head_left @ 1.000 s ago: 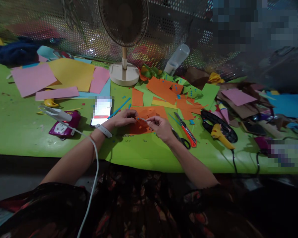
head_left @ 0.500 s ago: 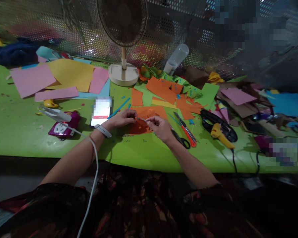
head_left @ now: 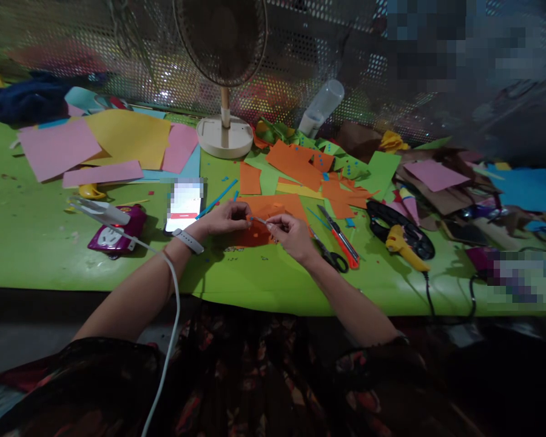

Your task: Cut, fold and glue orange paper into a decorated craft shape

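Observation:
Over a sheet of orange paper (head_left: 291, 205), my two hands meet almost fingertip to fingertip. My right hand (head_left: 293, 235) pinches a thin, pale, stick-like tool (head_left: 259, 220) that points left. At its far end, by the fingers of my left hand (head_left: 227, 218), shows a tiny blue bit (head_left: 251, 218). The left thumb and index finger are pressed together; what lies between them is too small to make out. Black-handled scissors (head_left: 339, 261) and a red utility knife (head_left: 346, 244) lie right of my right hand. Blue strips (head_left: 218, 199) lie beyond my left wrist.
A lit phone (head_left: 184, 206) and a purple power socket (head_left: 118, 230) with a white charger stand left. A fan base (head_left: 225, 136) stands behind. Orange and green paper scraps (head_left: 295, 164) cover the back. Rightward lies a yellow glue gun (head_left: 407, 249) on a black tray; a white cable crosses my left forearm.
Both hands stay nearly in place, with only slight finger movement around the thin tool. The whole view has shifted very slightly.

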Available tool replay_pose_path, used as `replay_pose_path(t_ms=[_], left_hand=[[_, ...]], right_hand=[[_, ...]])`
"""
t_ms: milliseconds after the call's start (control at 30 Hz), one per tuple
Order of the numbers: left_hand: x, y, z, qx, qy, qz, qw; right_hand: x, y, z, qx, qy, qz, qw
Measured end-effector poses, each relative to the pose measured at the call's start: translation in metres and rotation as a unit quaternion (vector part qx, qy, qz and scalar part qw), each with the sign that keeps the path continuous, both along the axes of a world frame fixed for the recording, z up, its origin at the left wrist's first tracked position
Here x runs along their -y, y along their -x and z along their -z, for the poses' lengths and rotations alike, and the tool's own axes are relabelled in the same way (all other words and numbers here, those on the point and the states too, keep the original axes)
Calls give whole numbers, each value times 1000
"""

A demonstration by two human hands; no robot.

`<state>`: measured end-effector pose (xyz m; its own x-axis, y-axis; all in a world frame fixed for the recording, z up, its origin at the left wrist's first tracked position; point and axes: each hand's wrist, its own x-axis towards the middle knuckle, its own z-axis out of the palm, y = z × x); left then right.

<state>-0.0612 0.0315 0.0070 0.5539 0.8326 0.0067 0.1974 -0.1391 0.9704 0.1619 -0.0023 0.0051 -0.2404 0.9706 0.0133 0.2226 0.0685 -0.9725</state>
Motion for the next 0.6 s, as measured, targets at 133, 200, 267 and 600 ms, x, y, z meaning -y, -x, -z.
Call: replay_pose_path(t_ms=[133, 200, 267, 600], left_hand=[[0, 0, 1, 1, -11, 1, 1000], [0, 0, 1, 0, -11, 2, 1000], [0, 0, 0, -2, -9, 1, 1000], [-1, 1, 0, -9, -9, 7, 1000]], right_hand=[[1, 0, 0, 4, -9, 2, 1000], [1, 1, -1, 2, -9, 1, 1000], [2, 1, -3, 1, -9, -2, 1000], [5, -1, -5, -2, -13, 6, 1000]])
